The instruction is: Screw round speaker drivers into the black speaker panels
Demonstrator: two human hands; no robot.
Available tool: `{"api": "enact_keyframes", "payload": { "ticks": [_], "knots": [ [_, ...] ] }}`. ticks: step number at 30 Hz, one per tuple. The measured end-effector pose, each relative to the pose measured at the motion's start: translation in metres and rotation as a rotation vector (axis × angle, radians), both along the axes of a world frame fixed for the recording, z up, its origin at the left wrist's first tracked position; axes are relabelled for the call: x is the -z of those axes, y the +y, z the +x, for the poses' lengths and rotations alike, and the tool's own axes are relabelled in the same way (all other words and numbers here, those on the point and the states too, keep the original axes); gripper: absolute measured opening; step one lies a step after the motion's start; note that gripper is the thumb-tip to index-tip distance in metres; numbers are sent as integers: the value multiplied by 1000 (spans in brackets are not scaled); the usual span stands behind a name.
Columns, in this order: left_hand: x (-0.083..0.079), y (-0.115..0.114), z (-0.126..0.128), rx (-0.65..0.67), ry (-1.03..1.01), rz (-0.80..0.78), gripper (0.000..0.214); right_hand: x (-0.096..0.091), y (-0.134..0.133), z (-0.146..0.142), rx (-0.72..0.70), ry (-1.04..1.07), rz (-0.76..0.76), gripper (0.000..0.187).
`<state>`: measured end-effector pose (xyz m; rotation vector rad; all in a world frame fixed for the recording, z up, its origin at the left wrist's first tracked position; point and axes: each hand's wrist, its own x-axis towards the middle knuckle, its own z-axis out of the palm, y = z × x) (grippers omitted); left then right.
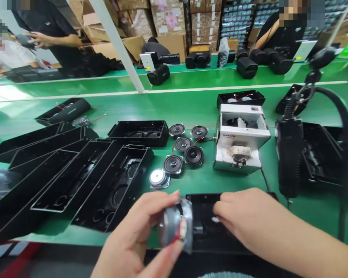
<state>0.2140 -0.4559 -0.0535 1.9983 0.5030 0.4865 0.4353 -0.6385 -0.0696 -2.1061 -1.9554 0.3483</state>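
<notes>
My left hand [139, 235] is closed around a small round speaker driver [175, 228], its silver magnet back facing me, held just above the table's near edge. My right hand [243, 216] rests with curled fingers on a black plastic speaker housing [203, 210] lying in front of me; what its fingertips pinch is too small to make out. Several loose speaker drivers [184, 148] with red wires lie on the green table [191, 108] just beyond. One driver [159, 178] lies face down, silver magnet up.
Long black speaker housings [75, 173] are stacked at the left. A white box-shaped machine [240, 141] stands at centre right. A black electric screwdriver [288, 154] hangs on a cable at right. Other people work at the far bench with black speakers and cardboard boxes.
</notes>
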Motion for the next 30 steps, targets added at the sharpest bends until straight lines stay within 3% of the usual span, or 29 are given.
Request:
{"api": "enact_keyframes", "payload": {
  "ticks": [4, 6, 9, 11, 15, 20, 25, 30],
  "knots": [
    [-10, -5, 32, 248, 49, 426, 51, -4, -40, 21, 39, 57, 95, 28],
    [-11, -11, 53, 348, 127, 537, 43, 0, -53, 25, 33, 19, 157, 28],
    [-7, -21, 77, 391, 266, 685, 36, 10, -65, 25, 34, -16, 182, 19],
    [-2, -25, 84, 414, 337, 763, 37, 17, -70, 25, 55, -27, 143, 33],
    [2, -24, 84, 466, 413, 852, 44, 25, -76, 29, 49, -58, 34, 60],
    [8, -25, 82, 588, 422, 963, 37, 27, -74, 37, -24, -92, 107, 52],
    [16, -21, 75, 590, 381, 983, 44, 21, -73, 40, -83, -110, 221, 36],
    [12, -13, 79, 602, 325, 948, 29, 19, -68, 44, -61, -126, 240, 41]
  ]
}}
